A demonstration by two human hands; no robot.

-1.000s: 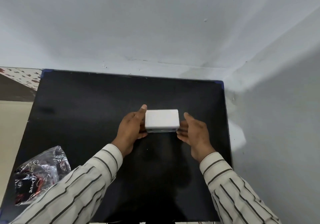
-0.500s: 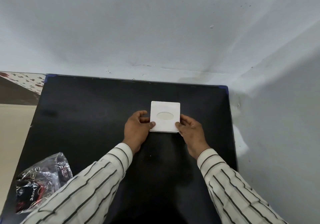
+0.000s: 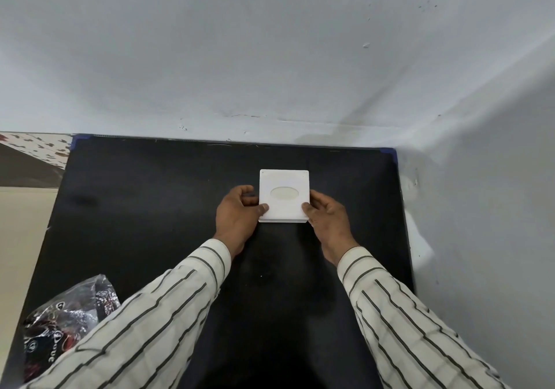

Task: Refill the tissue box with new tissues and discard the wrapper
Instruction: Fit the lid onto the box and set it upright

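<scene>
Head view: both hands, left (image 3: 237, 214) and right (image 3: 327, 217), clamp the box (image 3: 283, 196) mid-table (image 3: 150, 208); we release next (wrapper (image 3: 64, 313) awaits at the near-left corner).

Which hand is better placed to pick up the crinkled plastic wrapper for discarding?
Probably the left hand. The crinkled dark plastic wrapper lies at the black table's near-left corner, beside the left sleeve. The right hand, gripping the white square tissue box, would have to cross over.
</scene>
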